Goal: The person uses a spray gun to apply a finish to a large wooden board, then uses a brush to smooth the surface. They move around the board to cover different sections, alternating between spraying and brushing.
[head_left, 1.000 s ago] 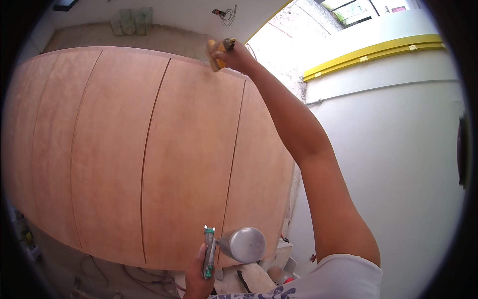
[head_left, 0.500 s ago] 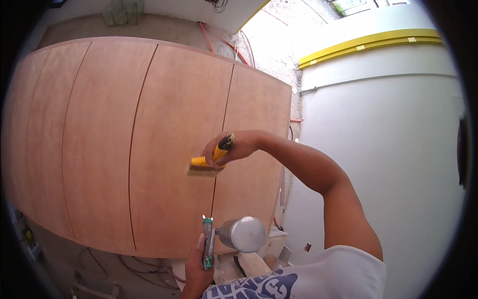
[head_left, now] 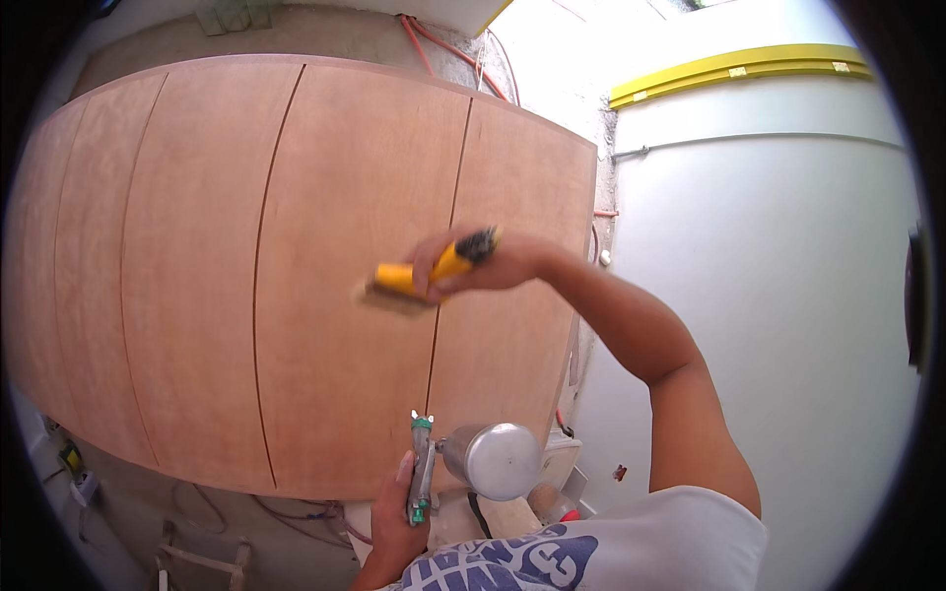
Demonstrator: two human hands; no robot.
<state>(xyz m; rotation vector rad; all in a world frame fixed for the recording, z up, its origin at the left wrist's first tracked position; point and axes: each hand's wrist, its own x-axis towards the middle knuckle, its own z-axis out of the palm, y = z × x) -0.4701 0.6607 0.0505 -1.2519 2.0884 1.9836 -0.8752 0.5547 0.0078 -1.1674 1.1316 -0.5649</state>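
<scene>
1. Head view: wooden boards lie side by side, split by dark gaps. Their pinkish-brown surface looks dry and uncoated, with slight mottling. No clear border separates brushed from unbrushed parts, so how much is done or left cannot be told.
2. Of the two hands, the right hand grips a yellow brush by its handle. The brush is over the second board from the right, just left of a gap; blur hides whether its bristles touch the wood.
3. The left hand is wrapped around a spray gun with a metal cup, at the boards' near edge. No spray shows.
4. Hoses trail on the floor at the near side, beside a wooden frame. Red hoses lie beyond the far edge.
5. On the right, a white wall with a yellow beam runs alongside, seemingly limiting room there.
6. The spray gun and cup hide part of the near edge.
</scene>
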